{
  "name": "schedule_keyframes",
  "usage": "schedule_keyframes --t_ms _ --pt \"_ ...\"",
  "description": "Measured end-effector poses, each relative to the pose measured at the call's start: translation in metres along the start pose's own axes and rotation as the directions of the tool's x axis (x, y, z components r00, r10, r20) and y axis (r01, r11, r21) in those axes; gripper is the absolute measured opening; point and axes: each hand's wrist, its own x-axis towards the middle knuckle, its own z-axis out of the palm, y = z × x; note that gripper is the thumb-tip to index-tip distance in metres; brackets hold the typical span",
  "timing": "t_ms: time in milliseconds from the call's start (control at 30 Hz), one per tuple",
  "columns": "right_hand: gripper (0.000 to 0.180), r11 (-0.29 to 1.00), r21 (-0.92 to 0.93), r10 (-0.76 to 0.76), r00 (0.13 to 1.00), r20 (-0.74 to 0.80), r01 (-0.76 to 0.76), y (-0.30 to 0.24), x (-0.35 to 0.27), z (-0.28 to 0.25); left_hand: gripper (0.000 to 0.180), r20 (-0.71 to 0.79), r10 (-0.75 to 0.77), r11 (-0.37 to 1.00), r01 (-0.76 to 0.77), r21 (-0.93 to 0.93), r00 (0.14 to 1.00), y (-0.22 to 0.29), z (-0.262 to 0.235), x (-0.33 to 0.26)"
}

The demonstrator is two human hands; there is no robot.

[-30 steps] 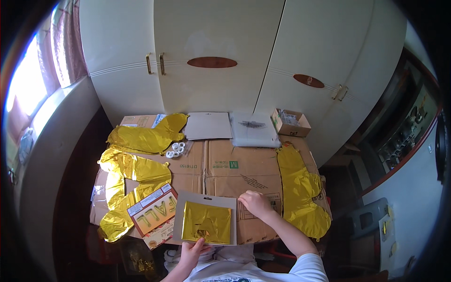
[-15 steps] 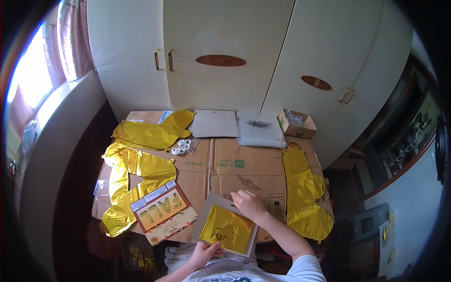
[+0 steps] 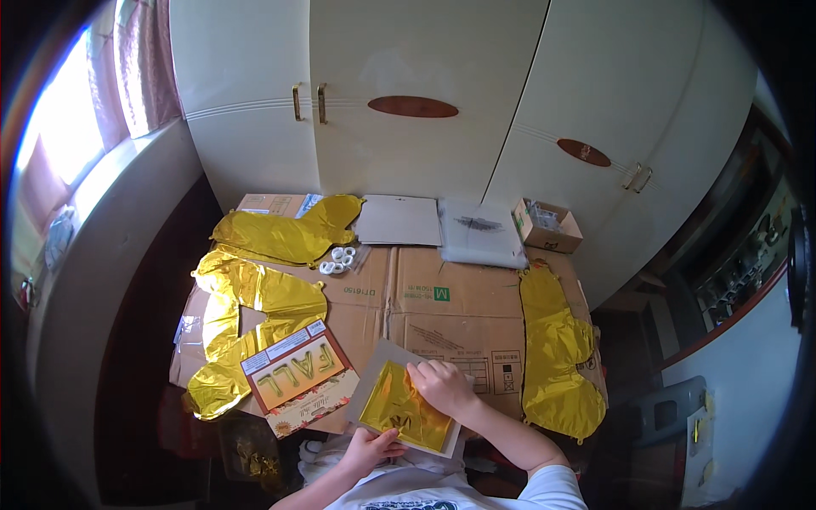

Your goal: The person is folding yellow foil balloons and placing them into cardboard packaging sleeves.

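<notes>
The right hand (image 3: 441, 390) hides part of the gold foil (image 3: 389, 406) on the grey card (image 3: 379, 360); whether its curled fingers pinch it, I cannot tell. The left hand (image 3: 369, 451) grips the card's near edge.

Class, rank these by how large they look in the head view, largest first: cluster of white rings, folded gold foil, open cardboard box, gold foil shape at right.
1. Gold foil shape at right
2. Folded gold foil, partly hidden by the right hand
3. Open cardboard box
4. Cluster of white rings
</notes>
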Motion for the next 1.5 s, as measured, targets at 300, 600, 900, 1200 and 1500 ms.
schedule_keyframes --t_ms 300,600,900,1200,1500 --pt "0.029 0.996 -0.043 -0.078 0.996 0.034 0.079 -0.025 -0.002 -0.008 0.025 -0.042 0.031 0.999 -0.03 0.01 0.999 0.006 0.008 0.001" --pt "0.03 0.997 0.012 -0.082 0.994 0.078 0.081 -0.056 -0.009 -0.024 0.027 -0.068 0.014 0.996 -0.019 -0.082 0.998 0.003 0.011 -0.006" --pt "0.031 0.997 0.048 -0.067 0.993 0.093 0.062 -0.077 -0.024 -0.03 0.02 0.03 0.009 0.961 0.0 -0.276 1.0 -0.045 -0.012 -0.03" --pt "0.033 0.998 0.014 -0.06 0.994 0.095 0.059 -0.094 -0.031 -0.028 0.013 -0.05 0.071 0.952 -0.083 -0.294 0.996 -0.058 -0.007 -0.022" --pt "0.036 0.993 0.117 0.01 0.987 0.157 -0.029 -0.094 -0.034 -0.032 0.01 -0.134 0.153 0.948 -0.184 -0.26 0.979 -0.065 -0.006 -0.013"
